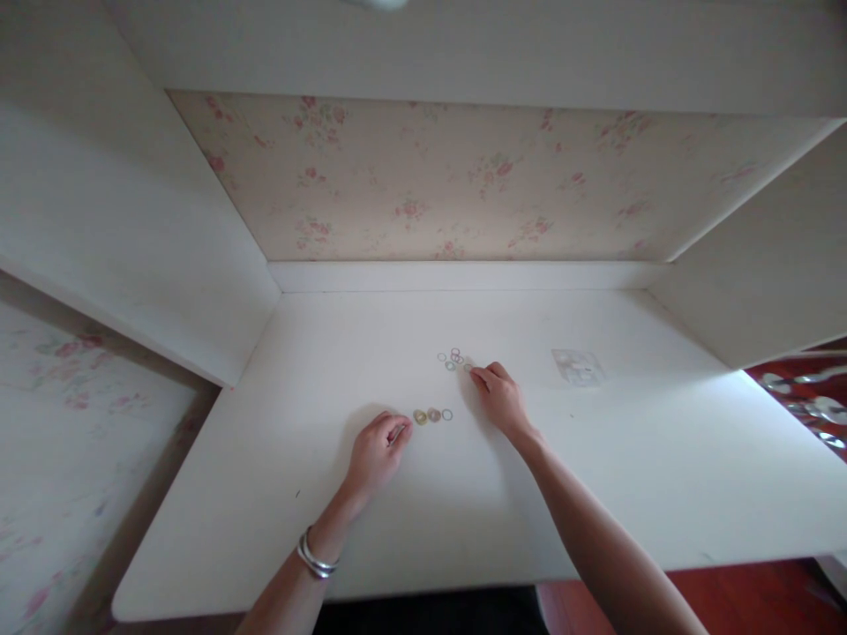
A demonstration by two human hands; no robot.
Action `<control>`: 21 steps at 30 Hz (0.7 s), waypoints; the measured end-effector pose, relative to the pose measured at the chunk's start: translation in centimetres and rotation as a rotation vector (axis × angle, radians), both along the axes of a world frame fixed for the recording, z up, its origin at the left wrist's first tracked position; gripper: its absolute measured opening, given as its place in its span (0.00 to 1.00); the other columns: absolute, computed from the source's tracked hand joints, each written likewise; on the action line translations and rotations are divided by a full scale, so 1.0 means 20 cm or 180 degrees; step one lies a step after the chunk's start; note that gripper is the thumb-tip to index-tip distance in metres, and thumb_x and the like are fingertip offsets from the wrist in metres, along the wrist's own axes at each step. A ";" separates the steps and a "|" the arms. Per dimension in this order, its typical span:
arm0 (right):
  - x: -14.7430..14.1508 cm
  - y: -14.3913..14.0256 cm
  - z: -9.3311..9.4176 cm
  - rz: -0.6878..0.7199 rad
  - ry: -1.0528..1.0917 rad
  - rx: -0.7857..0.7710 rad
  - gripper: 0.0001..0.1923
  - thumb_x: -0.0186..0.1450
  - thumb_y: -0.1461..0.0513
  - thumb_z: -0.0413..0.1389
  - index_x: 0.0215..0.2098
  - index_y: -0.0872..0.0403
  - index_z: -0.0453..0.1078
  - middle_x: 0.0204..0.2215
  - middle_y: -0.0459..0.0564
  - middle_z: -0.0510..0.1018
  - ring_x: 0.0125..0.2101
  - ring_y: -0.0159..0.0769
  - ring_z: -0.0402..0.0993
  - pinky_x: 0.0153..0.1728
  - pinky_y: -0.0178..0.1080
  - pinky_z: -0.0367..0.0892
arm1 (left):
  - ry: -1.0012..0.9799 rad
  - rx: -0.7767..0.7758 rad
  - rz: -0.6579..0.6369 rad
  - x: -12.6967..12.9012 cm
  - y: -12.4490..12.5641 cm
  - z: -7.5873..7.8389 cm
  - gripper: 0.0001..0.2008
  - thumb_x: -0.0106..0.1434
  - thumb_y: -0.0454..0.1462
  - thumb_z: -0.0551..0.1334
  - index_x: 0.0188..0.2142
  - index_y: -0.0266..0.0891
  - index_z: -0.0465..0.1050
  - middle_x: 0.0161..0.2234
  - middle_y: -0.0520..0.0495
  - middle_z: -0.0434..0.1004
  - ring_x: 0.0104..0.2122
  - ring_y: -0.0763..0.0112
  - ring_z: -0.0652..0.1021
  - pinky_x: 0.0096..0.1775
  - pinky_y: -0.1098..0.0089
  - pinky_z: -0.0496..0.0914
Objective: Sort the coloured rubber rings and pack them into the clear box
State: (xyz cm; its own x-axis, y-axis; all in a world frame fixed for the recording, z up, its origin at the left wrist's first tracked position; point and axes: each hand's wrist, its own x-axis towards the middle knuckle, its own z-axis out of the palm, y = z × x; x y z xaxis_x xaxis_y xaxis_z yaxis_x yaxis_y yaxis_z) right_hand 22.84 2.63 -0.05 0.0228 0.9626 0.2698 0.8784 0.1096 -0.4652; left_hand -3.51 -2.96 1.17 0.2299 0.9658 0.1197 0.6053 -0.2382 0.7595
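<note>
My right hand point(499, 397) reaches in from the right, thumb and fingertips pinched on the edge of a thin pale ring point(468, 367). Just left of those fingertips lies a loose cluster of small thin rings point(455, 354), some pinkish and some greenish. Nearer to me, in a short row, are a yellowish ring stack point(421, 416), a pinkish ring stack point(434, 414) and a single pale ring point(447, 414). My left hand point(378, 450) rests on the table at the row's left end, its fingers curled to the thumb. Whatever is in its pinch, if anything, is hidden.
A clear plastic bag point(578, 367) lies flat on the white table point(463, 520), right of the hands. White panels and a back ledge point(463, 276) enclose the tabletop. A silver bracelet point(318, 556) is on my left wrist. Shiny metal objects point(824, 408) show beyond the right edge.
</note>
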 end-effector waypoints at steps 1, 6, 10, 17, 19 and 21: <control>-0.01 -0.02 0.00 -0.0011 0.0124 0.0098 0.18 0.69 0.54 0.44 0.40 0.50 0.74 0.33 0.49 0.72 0.29 0.33 0.68 0.29 0.33 0.60 | -0.0006 -0.0006 0.0002 0.00 0.00 0.00 0.14 0.65 0.44 0.54 0.35 0.40 0.75 0.27 0.50 0.70 0.26 0.73 0.70 0.31 0.72 0.64; -0.08 -0.17 0.04 0.0210 0.0506 0.0164 0.16 0.69 0.56 0.46 0.40 0.51 0.74 0.32 0.50 0.72 0.31 0.32 0.69 0.32 0.34 0.63 | -0.0010 -0.0040 -0.0030 0.00 0.00 0.00 0.13 0.65 0.43 0.54 0.35 0.40 0.75 0.27 0.50 0.71 0.27 0.73 0.70 0.31 0.73 0.64; -0.15 -0.28 0.04 0.0527 0.0481 0.0021 0.14 0.69 0.58 0.46 0.40 0.51 0.74 0.32 0.50 0.72 0.31 0.32 0.69 0.34 0.34 0.64 | -0.0011 -0.0075 -0.0030 0.00 0.00 0.00 0.13 0.65 0.43 0.54 0.36 0.40 0.75 0.29 0.50 0.72 0.27 0.73 0.70 0.31 0.73 0.64; -0.19 -0.32 0.00 0.0819 0.0077 0.0058 0.15 0.70 0.60 0.44 0.42 0.52 0.73 0.33 0.51 0.73 0.32 0.34 0.69 0.37 0.38 0.63 | -0.0029 -0.0064 -0.0006 0.00 -0.01 0.00 0.13 0.65 0.43 0.54 0.35 0.40 0.75 0.27 0.51 0.71 0.26 0.73 0.70 0.31 0.73 0.63; -0.19 -0.32 0.00 0.0846 -0.0016 0.0082 0.15 0.70 0.60 0.45 0.42 0.52 0.73 0.33 0.51 0.73 0.31 0.34 0.68 0.36 0.38 0.63 | -0.0034 -0.0063 0.0000 0.00 -0.01 0.00 0.13 0.65 0.43 0.54 0.35 0.40 0.75 0.28 0.51 0.71 0.26 0.73 0.70 0.31 0.73 0.63; -0.20 -0.31 0.01 0.0901 -0.0122 0.0083 0.14 0.70 0.60 0.45 0.43 0.51 0.73 0.33 0.51 0.73 0.31 0.34 0.68 0.36 0.37 0.62 | -0.0025 -0.0072 0.0001 0.00 -0.01 0.00 0.13 0.65 0.43 0.54 0.35 0.40 0.74 0.27 0.51 0.71 0.26 0.73 0.70 0.31 0.73 0.63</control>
